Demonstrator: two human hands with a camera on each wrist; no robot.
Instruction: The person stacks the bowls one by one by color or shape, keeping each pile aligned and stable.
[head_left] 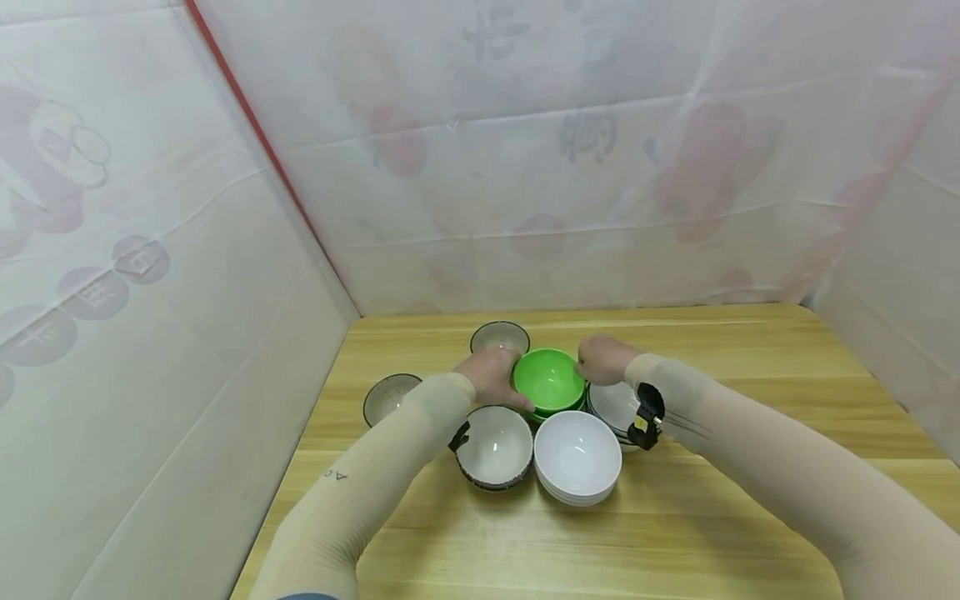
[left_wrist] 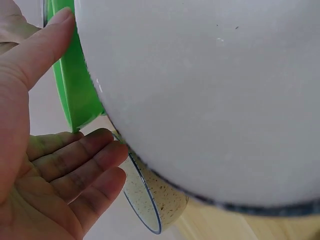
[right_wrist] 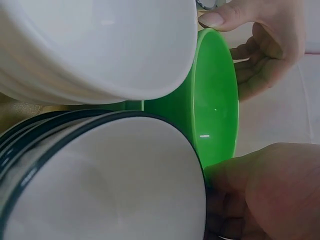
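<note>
In the middle of the group sits a green bowl (head_left: 550, 377), with another green rim showing just below it. My left hand (head_left: 491, 379) holds its left side, the thumb at the near rim and the fingers along the outer wall; the left wrist view shows this hand (left_wrist: 65, 185) beside the green wall (left_wrist: 77, 85). On the opposite side my right hand (head_left: 602, 358) grips the rim with curled fingers. The right wrist view has the right hand (right_wrist: 265, 195) low on the green bowl (right_wrist: 215, 95) and the left thumb (right_wrist: 215, 19) on its upper edge.
Close in front stand a dark-rimmed white bowl (head_left: 495, 448) and a stack of plain white bowls (head_left: 577, 458). Dark-rimmed bowls (head_left: 617, 407) are stacked under my right wrist. Separate bowls stand behind (head_left: 500, 336) and at left (head_left: 392, 396). Sheeted walls border the wooden table (head_left: 525, 550).
</note>
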